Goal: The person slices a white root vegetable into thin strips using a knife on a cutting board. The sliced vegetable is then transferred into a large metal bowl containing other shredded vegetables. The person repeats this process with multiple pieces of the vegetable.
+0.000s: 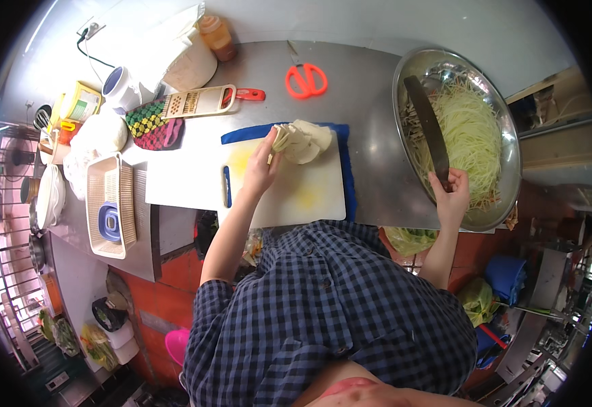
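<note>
My left hand (261, 170) grips one end of a row of pale cream slices (303, 142) on a white plastic cutting board (311, 191), which lies over a blue cloth (347, 168). In my right hand (449, 191) is a long dark knife blade (426, 122), held over a large oval metal bowl (512, 168). The knife's handle is hidden or not distinguishable. Pale green shredded vegetable (471, 137) fills much of the bowl, with thin brownish strips (418, 132) along its left side, partly beneath the blade.
Orange-handled scissors (306, 81) lie behind the board. To the left are a handheld grater (199, 103), a patterned knitted cloth (153, 124) and a plastic basket (92, 203) with a blue plastic piece inside. A sauce bottle (218, 38) stands near the wall.
</note>
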The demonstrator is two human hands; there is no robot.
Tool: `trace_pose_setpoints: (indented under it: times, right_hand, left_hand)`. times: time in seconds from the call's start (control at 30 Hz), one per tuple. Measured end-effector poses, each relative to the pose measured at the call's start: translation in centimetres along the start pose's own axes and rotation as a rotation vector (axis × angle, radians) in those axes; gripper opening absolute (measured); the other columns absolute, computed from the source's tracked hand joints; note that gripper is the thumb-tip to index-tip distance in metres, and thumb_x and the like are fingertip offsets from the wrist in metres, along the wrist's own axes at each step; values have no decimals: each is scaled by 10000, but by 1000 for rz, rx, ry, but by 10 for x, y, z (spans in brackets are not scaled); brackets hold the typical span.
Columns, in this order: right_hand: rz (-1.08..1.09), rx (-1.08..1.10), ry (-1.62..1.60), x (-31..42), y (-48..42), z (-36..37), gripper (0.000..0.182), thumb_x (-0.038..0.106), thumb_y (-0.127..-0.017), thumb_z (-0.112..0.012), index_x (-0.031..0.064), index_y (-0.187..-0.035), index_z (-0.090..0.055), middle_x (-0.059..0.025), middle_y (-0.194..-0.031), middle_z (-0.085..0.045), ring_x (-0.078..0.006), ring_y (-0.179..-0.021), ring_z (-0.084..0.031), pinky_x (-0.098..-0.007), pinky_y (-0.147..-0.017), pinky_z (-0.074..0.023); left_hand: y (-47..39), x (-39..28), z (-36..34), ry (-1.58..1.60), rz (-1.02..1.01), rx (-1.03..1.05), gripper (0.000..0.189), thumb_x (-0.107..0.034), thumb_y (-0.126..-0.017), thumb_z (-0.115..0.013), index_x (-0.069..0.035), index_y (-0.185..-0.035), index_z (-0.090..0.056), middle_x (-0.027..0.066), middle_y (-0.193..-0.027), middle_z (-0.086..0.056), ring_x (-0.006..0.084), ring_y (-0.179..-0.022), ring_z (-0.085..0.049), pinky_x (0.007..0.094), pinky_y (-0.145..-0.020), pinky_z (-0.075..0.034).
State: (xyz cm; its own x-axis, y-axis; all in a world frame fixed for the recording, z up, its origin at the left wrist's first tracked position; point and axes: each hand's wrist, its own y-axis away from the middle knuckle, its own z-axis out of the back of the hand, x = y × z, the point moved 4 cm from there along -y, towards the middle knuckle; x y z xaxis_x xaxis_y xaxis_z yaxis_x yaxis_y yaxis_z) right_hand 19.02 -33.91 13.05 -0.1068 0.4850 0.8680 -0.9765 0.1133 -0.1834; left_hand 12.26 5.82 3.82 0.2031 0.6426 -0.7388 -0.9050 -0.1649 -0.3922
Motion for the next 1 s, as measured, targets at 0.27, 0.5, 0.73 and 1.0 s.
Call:
trace_pose_setpoints:
  times: [0.27,0.5,0.73,1.0]
  right_hand:
    - [28,21,-6,-8,-1,-2,338,88,-745,-756,-3,-959,-510,-54,-809,-631,-61,-627,-534,-212,-557,-430]
    - [27,14,66,1,1,-5,355,105,-735,-764,3,-966,-515,-57,-808,-640,-64,-627,-538,-212,-570,-439]
    - [40,11,20,4,1,-5,328,84,-746,-752,4,-959,-517,-49,-808,-633,-61,-632,-535,-206,-566,-433]
    - [-167,571,-263,28,17,-37,139,143,-912,-541,10,-910,-504,-52,-758,-618,-63,-563,-518,-205,-530,-420]
  left_hand:
    - [8,-14,-12,-283,-250,-14,604,49,-711,-609,3,-1292,-450,213,-1314,-468,365,-1220,-457,400,-984,-422]
    - [-2,-11,-14,-314,-199,-94,566,23,-694,-649,11,-1235,-484,205,-1238,-516,350,-1116,-527,397,-927,-448]
    - [-14,-3,17,-140,23,-314,447,-40,-795,-622,20,-1220,-497,195,-1071,-604,343,-939,-612,370,-779,-503]
    - [60,-35,37,-721,-171,13,462,-77,-696,-662,-107,-1153,-608,72,-1172,-611,216,-1059,-570,380,-951,-384]
